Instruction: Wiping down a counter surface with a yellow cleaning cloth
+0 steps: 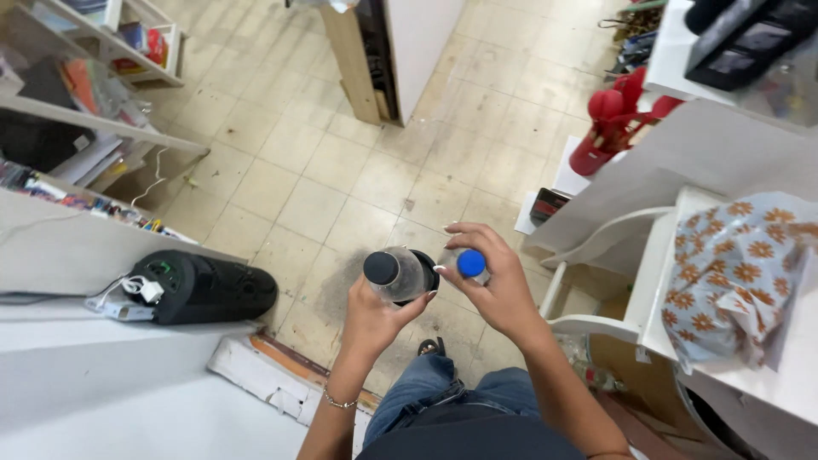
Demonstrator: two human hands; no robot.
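Head view: hands grip two bottles, left (pixel 375 319) black-capped bottle (pixel 399 274) (contents unclear), right (pixel 498 285) blue-capped bottle (pixel 471 265).

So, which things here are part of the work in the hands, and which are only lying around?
In hand:
- left hand holds the bottle with black cap
- right hand holds the bottle with blue cap

Lying about:
- black speaker on the grey counter
- red fan
- floral cloth on the white shelf
- shelves of goods
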